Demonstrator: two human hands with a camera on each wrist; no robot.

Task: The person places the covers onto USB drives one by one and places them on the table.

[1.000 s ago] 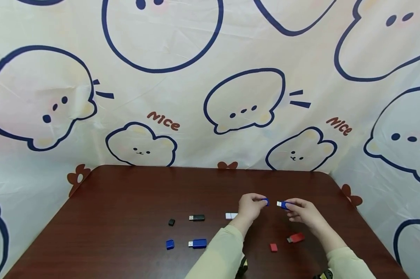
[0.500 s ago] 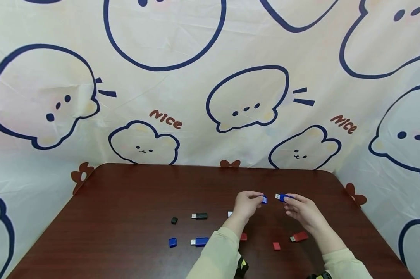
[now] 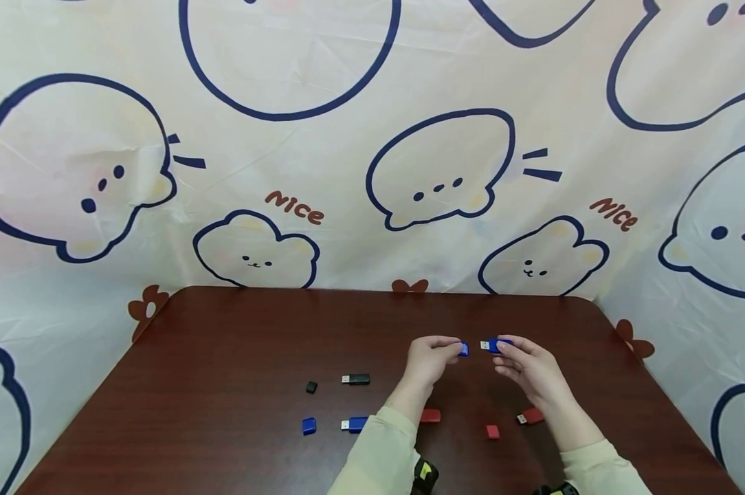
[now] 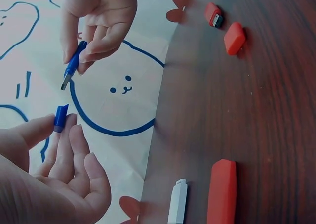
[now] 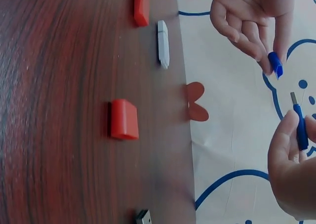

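Note:
Between thumb and fingers my left hand (image 3: pixel 427 361) pinches a small blue USB stick cap (image 4: pixel 60 117), held up off the table. Facing it, my right hand (image 3: pixel 533 368) pinches a blue USB stick (image 5: pixel 300 130) whose metal plug (image 3: pixel 484 345) points left at the cap. A short gap separates plug and cap. In the right wrist view the cap's open end faces the plug. Below my right hand on the table lie an uncapped red USB stick (image 3: pixel 530 416) and a red cap (image 3: pixel 493 432).
On the dark wooden table (image 3: pixel 255 330) lie a black USB stick (image 3: pixel 357 379) and black cap (image 3: pixel 311 387). Nearer are a second blue stick (image 3: pixel 354 425), partly behind the left sleeve, and its cap (image 3: pixel 309 426). A long red stick (image 4: pixel 222 192) and white stick (image 4: pixel 177 201) sit near my left wrist.
Both hands have shifted slightly left and up in the head view, still holding the blue cap and blue USB stick. The gap between the two pieces stays about the same.

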